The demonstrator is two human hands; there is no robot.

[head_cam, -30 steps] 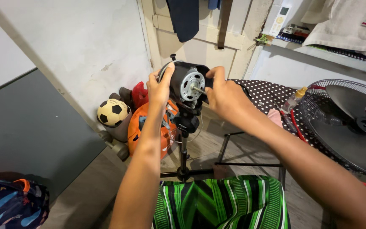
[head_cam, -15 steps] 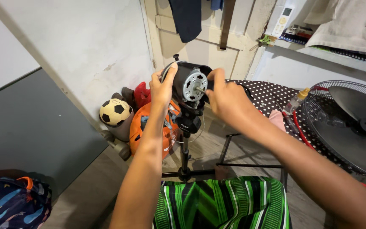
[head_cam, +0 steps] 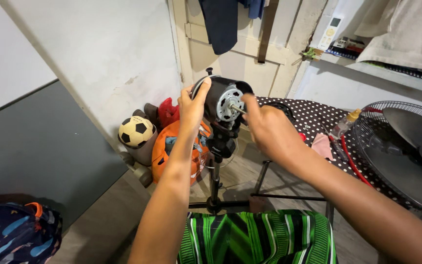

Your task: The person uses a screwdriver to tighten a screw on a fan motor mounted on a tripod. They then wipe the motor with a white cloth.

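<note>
My left hand (head_cam: pixel 191 110) grips the black fan motor (head_cam: pixel 219 100) from its 9 o'clock side, the fingers wrapped on the housing and the thumb on its top edge. The motor stands on a thin black stand (head_cam: pixel 215 171), in the middle of my view. My right hand (head_cam: pixel 269 131) is at 4 o'clock of the motor; its fingers pinch the metal shaft (head_cam: pixel 237 109) that comes out of the front. A soccer ball (head_cam: pixel 135 131) lies on the floor at 8 o'clock. On the dotted worktop (head_cam: pixel 313 115), at 3 o'clock, lies the fan grille (head_cam: pixel 396 156) with a small bottle (head_cam: pixel 344 124) beside it.

Soccer ball (head_cam: pixel 135 132) beside orange bag (head_cam: pixel 172 151); fan grille (head_cam: pixel 391 146) on polka-dot table (head_cam: pixel 313 115)
</note>
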